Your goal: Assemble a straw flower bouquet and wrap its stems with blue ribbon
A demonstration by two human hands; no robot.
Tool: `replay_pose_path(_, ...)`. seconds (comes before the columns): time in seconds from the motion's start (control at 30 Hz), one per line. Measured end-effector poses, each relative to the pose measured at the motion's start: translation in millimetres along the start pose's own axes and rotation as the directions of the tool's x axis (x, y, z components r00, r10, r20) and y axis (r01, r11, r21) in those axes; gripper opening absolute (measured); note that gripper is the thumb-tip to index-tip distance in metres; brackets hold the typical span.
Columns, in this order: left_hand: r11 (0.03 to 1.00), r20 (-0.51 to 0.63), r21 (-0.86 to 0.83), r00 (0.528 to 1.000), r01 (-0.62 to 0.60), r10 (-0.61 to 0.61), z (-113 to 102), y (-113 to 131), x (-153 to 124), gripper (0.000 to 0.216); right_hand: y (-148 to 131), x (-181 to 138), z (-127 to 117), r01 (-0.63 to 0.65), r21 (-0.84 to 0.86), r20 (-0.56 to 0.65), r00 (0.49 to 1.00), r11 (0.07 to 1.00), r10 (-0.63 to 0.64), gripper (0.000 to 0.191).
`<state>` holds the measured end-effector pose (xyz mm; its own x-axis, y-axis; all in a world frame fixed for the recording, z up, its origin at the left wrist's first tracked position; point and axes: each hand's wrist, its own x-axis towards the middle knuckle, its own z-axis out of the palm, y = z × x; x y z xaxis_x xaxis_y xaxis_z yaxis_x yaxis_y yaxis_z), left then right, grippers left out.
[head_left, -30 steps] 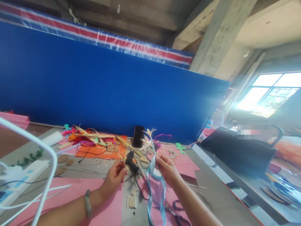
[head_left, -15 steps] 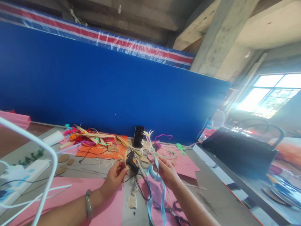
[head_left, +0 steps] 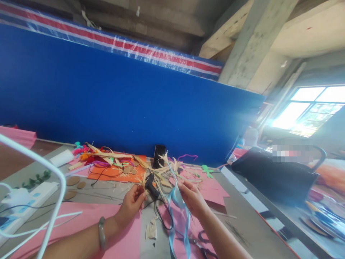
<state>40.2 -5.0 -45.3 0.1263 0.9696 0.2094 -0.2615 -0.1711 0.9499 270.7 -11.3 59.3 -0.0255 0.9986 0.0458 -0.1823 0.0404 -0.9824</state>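
My right hand pinches a thin stem wrapped in light blue ribbon. Pale petals, which look like dried husk, form a flower at its tip, and a second pale flower shows beside it. From that hand the blue ribbon hangs in loose tails over pink paper. Thumb and fingers of my left hand are closed on a small straw-coloured piece of husk, mostly hidden. Just right of it lies a black glue gun with its cord.
Scissors lie near the front edge. Orange paper carries husk strips and small discs. A phone leans on the blue partition. At left are a power strip and a white cable; a black bag is at right.
The flower stem in my right hand has tilted to the left, so its tip now overlaps the phone. The fingers have turned slightly with it. My left hand stays in place.
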Motion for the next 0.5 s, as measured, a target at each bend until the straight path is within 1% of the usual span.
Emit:
replay_pose_path(0.3,1.0,-0.001,-0.006,1.0,0.0,0.0,0.3,-4.5,0.8,0.025,-3.7,-0.4,-0.9,0.038,-0.078,-0.017,0.999,0.996,-0.039,0.032)
replay_pose_path(0.5,1.0,-0.018,-0.022,1.0,0.004,-0.004,1.7,-6.1,1.2,0.024,-4.8,-3.2,2.8,0.118,-0.201,-0.035,0.991,0.972,-0.128,0.029)
